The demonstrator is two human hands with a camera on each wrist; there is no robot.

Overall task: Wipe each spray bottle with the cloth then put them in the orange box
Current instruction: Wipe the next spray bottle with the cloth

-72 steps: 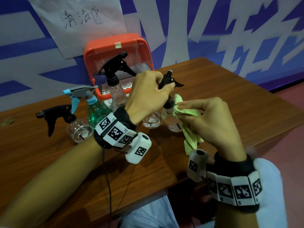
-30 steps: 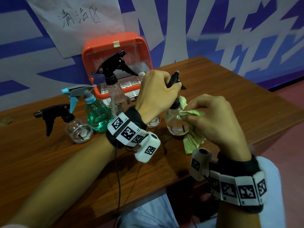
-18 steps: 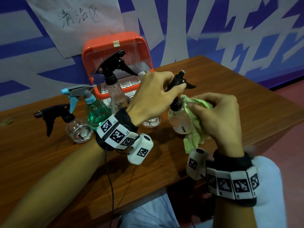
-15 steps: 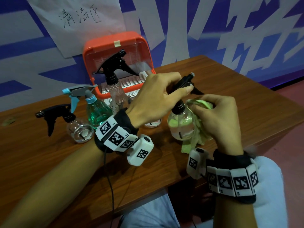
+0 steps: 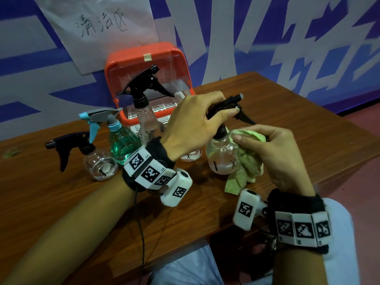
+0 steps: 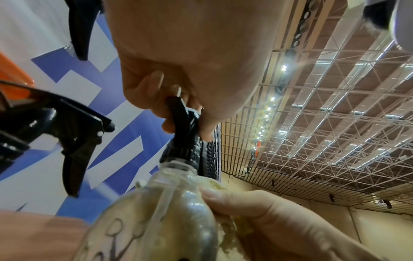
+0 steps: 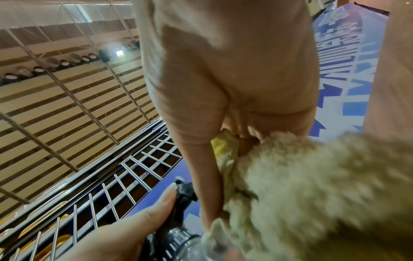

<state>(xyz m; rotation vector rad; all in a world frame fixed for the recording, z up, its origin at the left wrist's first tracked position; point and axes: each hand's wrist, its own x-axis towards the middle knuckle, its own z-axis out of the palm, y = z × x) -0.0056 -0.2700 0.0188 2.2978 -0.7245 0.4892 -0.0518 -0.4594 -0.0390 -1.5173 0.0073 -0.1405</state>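
Note:
A clear round spray bottle (image 5: 221, 159) with a black trigger head (image 5: 228, 104) is held near the table's front edge, tilted a little. My left hand (image 5: 218, 112) grips the trigger head from above, its fingers (image 6: 156, 98) curled round it. My right hand (image 5: 267, 145) pinches a green cloth (image 5: 244, 167) and presses it to the bottle's right shoulder; the cloth's tail hangs to the table. In the right wrist view the cloth (image 7: 301, 185) fills the foreground. The orange box (image 5: 148, 58) stands open at the back by the wall.
On the wooden table (image 5: 61, 202) stand a tall clear bottle (image 5: 144, 114) before the box, a green-liquid bottle (image 5: 121, 145) with a blue-grey trigger, a small round bottle (image 5: 100, 165) at far left, and another round one (image 5: 190, 157) behind my left hand.
The held bottle has been turned so its nozzle now points right. The cloth has slid from the neck onto the bottle's right shoulder and side. Both hands shifted slightly right.

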